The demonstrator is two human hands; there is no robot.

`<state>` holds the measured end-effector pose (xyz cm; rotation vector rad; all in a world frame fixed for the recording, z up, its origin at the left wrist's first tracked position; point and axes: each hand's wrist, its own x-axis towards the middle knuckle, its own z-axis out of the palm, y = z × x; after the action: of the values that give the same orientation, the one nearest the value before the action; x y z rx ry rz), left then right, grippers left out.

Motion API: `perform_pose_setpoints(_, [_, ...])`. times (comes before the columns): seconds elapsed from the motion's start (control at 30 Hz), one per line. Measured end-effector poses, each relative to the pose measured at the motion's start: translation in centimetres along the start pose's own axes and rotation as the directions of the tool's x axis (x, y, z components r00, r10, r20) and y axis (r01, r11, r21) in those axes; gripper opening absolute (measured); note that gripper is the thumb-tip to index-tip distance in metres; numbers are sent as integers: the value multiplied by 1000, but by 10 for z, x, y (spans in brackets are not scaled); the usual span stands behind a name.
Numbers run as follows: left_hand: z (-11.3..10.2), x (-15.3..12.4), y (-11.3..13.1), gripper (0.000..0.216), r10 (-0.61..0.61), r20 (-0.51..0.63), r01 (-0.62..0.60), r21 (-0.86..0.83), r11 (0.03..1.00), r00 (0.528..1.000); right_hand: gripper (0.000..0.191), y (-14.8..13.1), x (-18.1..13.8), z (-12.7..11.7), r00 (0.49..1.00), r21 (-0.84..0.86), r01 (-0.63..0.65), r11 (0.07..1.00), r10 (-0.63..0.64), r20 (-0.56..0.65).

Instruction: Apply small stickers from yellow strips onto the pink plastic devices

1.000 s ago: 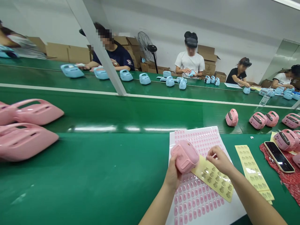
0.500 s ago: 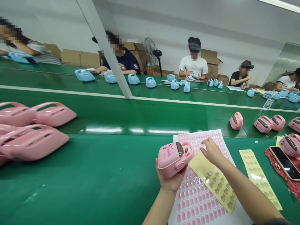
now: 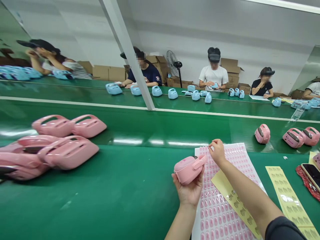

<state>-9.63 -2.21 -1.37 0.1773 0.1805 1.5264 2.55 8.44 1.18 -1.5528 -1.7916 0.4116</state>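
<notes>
My left hand (image 3: 188,191) grips a pink plastic case with a carry handle (image 3: 188,170) from below, tilted above the bench. Beneath and beside it lies a white sheet of small pink oval stickers (image 3: 212,213). My right hand (image 3: 217,151) is over the upper left part of that sheet, its fingers pinched together. Whatever might be between the fingertips is too small to tell. A yellow sticker strip (image 3: 233,198) lies across the sheet, partly under my right forearm.
Several pink cases (image 3: 72,151) are grouped at left; others (image 3: 262,134) stand on the belt at right. Another yellow strip (image 3: 285,193) and a phone (image 3: 311,173) on red cloth lie to the right. Across the belt, several people sit among blue cases (image 3: 173,94).
My right hand has moved to the sheet's upper left, its fingers closing into a pinch. The pink case has tilted, its printed face now turned more away. The view has swung left.
</notes>
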Motion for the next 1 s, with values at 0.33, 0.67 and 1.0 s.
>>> perform_pose_setpoints(0.33, [-1, -4, -13, 64, 2, 2, -2, -3, 1000, 1000, 8, -54, -85, -19, 983, 673, -166, 721, 173, 56])
perform_pose_setpoints(0.67, [-4, -5, -18, 68, -9, -48, 9, -14, 1000, 999, 12, -62, -87, -28, 979, 643, -194, 741, 190, 76])
perform_pose_setpoints(1.0, [6, -7, -19, 68, -70, -119, 56, -116, 992, 990, 10, -62, -94, -20, 986, 505, 19, 863, 67, -152])
